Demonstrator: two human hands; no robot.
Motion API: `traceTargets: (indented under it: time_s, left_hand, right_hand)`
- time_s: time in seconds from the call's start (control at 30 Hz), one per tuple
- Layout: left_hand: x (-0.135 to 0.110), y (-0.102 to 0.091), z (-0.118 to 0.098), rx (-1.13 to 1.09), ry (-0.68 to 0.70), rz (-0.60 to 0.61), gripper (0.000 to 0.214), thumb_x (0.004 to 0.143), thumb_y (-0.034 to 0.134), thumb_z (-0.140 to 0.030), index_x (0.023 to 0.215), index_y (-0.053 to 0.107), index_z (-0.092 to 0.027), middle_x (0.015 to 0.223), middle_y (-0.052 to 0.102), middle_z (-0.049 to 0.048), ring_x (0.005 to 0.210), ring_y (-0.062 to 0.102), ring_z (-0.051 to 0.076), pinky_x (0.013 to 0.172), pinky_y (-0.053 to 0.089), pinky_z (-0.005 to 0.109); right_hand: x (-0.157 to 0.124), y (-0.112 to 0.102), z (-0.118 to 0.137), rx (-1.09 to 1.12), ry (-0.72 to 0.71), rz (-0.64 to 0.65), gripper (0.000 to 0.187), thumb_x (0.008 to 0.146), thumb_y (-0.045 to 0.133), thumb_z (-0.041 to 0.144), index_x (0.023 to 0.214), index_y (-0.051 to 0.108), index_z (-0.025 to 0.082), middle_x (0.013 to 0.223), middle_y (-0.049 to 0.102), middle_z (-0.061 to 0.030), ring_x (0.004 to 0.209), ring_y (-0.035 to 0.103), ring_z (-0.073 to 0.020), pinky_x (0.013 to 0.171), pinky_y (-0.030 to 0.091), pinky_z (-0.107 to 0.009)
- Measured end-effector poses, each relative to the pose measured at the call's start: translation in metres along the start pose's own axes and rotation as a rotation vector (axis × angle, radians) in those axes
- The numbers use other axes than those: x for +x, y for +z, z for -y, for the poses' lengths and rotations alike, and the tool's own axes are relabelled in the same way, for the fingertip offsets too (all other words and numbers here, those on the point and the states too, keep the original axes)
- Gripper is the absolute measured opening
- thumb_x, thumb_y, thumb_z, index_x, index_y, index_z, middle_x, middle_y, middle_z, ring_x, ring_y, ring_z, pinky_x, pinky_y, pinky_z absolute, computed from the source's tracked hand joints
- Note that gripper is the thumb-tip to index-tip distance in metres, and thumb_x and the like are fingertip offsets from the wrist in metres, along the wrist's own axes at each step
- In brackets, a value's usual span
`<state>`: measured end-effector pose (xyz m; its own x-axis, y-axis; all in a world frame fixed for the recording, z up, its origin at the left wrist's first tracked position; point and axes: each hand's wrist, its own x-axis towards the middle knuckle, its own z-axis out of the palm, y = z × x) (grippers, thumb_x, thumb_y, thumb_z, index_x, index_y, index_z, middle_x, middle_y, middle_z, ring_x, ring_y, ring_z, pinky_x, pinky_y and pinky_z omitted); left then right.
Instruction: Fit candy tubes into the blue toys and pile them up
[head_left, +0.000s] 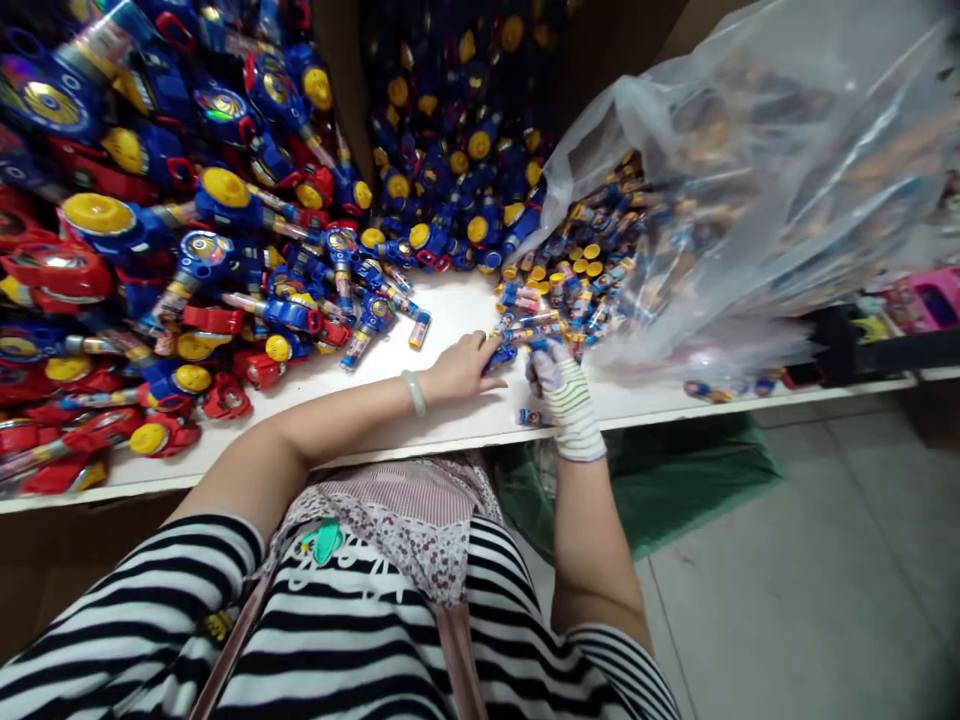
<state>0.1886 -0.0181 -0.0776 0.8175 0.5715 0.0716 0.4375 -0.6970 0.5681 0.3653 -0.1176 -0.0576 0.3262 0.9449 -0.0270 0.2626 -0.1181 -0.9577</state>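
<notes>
My bare left hand (463,368), with a pale green bangle on its wrist, has its fingers closed on a small blue plastic toy (501,356), partly hidden by the fingers. Close beside it, my right hand (564,392) wears a striped glove, its fingertips pinched on a small printed tube (541,342) at the edge of the tube pile. One loose tube (534,417) lies by the right wrist near the table's front edge. Another tube (420,329) with a yellow end lies beyond my left hand.
Blue and red toys with yellow discs (225,187) are heaped on the left. A dark box (341,60) at the back holds more. Small tubes spill from a clear plastic bag (720,200) on the right. A green bag (675,480) hangs below the white tabletop (450,295).
</notes>
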Motion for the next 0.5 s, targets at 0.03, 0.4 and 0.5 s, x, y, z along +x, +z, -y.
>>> traceTargets:
  time_s: [0.03, 0.4, 0.5]
  left_hand:
    - [0.002, 0.005, -0.003, -0.015, -0.027, 0.015, 0.057, 0.084, 0.066, -0.036, 0.132, 0.047, -0.013, 0.123, 0.052, 0.0175, 0.11, 0.052, 0.03, 0.09, 0.047, 0.04]
    - [-0.05, -0.057, 0.038, -1.084, -0.351, -0.045, 0.055, 0.073, 0.073, -0.034, 0.122, 0.048, -0.021, 0.105, 0.057, 0.004, 0.085, 0.057, 0.015, 0.073, 0.049, 0.027]
    - [-0.058, -0.064, 0.035, -1.09, -0.327, -0.056, 0.052, 0.074, 0.07, -0.032, 0.12, 0.048, -0.023, 0.102, 0.057, 0.0032, 0.081, 0.057, 0.014, 0.067, 0.053, 0.027]
  right_hand:
    - [-0.005, 0.0, -0.002, 0.003, 0.022, 0.03, 0.037, 0.089, 0.051, 0.061, 0.09, 0.058, 0.025, 0.065, 0.056, 0.0024, 0.048, 0.046, -0.0117, 0.048, 0.045, -0.026]
    - [-0.017, 0.016, 0.004, 0.195, -0.054, -0.005, 0.037, 0.077, 0.072, 0.049, 0.102, 0.059, 0.025, 0.099, 0.067, -0.0036, 0.086, 0.067, -0.02, 0.08, 0.056, -0.039]
    - [-0.013, 0.033, 0.014, 0.008, -0.108, 0.111, 0.037, 0.08, 0.068, 0.046, 0.108, 0.06, 0.022, 0.102, 0.069, -0.0065, 0.089, 0.067, -0.0214, 0.081, 0.055, -0.038]
